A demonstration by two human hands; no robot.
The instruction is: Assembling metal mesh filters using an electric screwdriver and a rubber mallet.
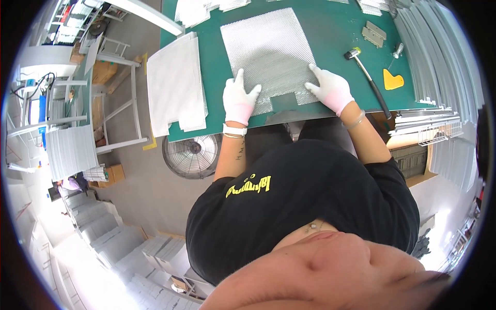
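Observation:
A silvery mesh sheet (268, 49) with a notch cut in its near edge lies on the green table (336, 31) in front of me. My left hand (239, 98), in a white glove with a pink cuff, rests at the sheet's near left edge, index finger and thumb stretched apart. At the near right edge is my right hand (330, 89), gloved the same way, its thumb and index finger spread on the sheet's border. Both hands touch the sheet without visibly gripping it. The remaining fingers are partly hidden.
Left of the sheet lies a stack of white mesh sheets (175, 85). A mallet (369, 80), a yellow scraper (393, 79), a small screwdriver-like tool (398, 50) and grey metal pieces (373, 34) are on the right. Long metal strips (434, 57) stand beyond. A fan (192, 155) is on the floor.

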